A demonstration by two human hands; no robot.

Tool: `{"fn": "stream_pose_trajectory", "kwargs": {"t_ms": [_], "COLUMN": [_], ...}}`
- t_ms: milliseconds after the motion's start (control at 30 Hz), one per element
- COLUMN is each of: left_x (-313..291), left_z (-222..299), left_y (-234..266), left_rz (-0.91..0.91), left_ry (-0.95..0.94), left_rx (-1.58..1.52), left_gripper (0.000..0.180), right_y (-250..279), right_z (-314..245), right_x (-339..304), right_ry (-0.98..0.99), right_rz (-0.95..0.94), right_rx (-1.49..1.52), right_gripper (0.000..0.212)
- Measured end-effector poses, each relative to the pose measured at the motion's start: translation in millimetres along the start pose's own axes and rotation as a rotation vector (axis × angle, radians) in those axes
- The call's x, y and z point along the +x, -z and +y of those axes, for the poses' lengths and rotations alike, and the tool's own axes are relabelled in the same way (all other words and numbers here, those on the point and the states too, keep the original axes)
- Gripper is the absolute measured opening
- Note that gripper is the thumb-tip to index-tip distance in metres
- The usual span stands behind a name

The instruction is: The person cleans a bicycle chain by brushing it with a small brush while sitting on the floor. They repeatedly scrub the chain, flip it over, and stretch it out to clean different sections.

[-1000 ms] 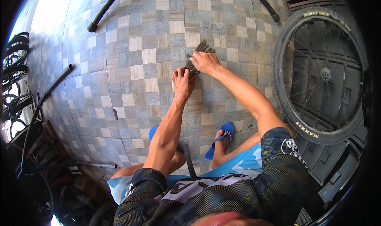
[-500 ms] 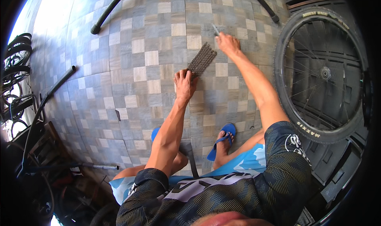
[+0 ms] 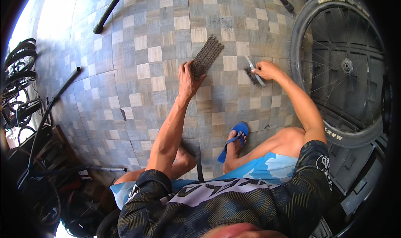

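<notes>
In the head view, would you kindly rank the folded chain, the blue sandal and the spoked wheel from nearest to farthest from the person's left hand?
1. Folded chain: lying on the tiles, its near end under the left hand.
2. Blue sandal: lower right of that hand, on the foot.
3. Spoked wheel: far right, beyond the right hand holding a brush.

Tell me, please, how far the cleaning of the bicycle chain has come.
Done: the folded chain lies flat on the tiled floor. In hand: the left hand pins its near end; the right hand holds a brush beside it. Left: bristles are not on the chain yet.
</notes>
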State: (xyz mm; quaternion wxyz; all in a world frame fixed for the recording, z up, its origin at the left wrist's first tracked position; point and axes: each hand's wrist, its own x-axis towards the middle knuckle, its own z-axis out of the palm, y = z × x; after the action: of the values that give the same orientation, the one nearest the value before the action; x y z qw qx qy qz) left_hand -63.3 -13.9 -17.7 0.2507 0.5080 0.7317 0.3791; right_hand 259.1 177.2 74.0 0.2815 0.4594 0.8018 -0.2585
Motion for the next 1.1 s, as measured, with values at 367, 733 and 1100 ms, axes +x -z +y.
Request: {"fn": "stream_pose_trajectory", "kwargs": {"t_ms": [367,733,1100], "left_x": [10,8,37], "left_z": [7,50,21], "left_y": [28,-4,11], "left_rz": [-0.36,-0.12,-0.138], "left_ry": [-0.216,0.117,0.153], "left_rx": [0.527,0.532,-0.14], "left_gripper": [0.065,0.09,0.025], "right_y": [48,45,51], "right_z": [-60,-71,-93], "right_x": [0,-2,7], "right_ry": [0.174,0.209,0.361], "right_rz": [0.163,0.161,0.339], "right_rx": [-0.013,-0.033,0.036], "right_gripper": [0.039,0.038,0.052]}}
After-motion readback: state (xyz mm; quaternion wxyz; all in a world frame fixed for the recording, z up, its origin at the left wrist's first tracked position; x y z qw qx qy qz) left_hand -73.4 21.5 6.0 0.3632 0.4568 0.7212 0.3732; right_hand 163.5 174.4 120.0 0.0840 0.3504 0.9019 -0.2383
